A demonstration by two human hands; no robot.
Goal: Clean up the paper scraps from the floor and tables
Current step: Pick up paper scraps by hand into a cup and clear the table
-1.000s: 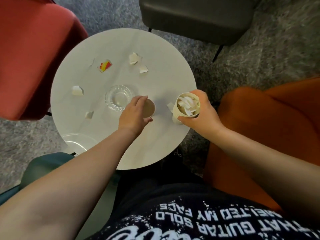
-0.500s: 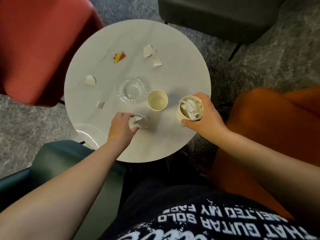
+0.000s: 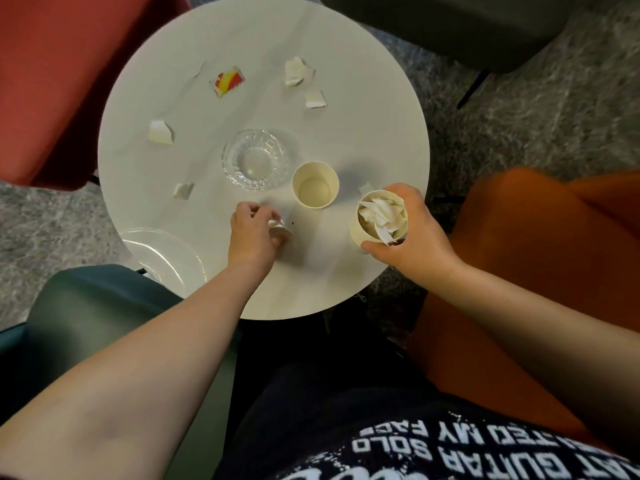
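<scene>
Several torn paper scraps lie on the round white table (image 3: 363, 133): a red-and-yellow scrap (image 3: 227, 81), white scraps at the back (image 3: 296, 71) (image 3: 315, 99) and at the left (image 3: 160, 133) (image 3: 183, 191). My left hand (image 3: 252, 237) pinches a crumpled white scrap (image 3: 279, 230) just above the table near its front. My right hand (image 3: 412, 233) grips a paper cup (image 3: 379, 220) stuffed with scraps at the table's right edge. A small scrap (image 3: 365, 187) peeks out behind that cup.
An empty paper cup (image 3: 315, 189) stands mid-table beside a cut-glass bowl (image 3: 255, 163). A clear glass plate (image 3: 162, 258) sits at the front left. A red chair (image 3: 59, 81), a dark chair (image 3: 450, 26), an orange chair (image 3: 519, 254) and a teal seat (image 3: 86, 306) ring the table.
My left hand left the empty cup, moved toward the table's front and picked up a crumpled scrap. The right hand kept hold of the full cup.
</scene>
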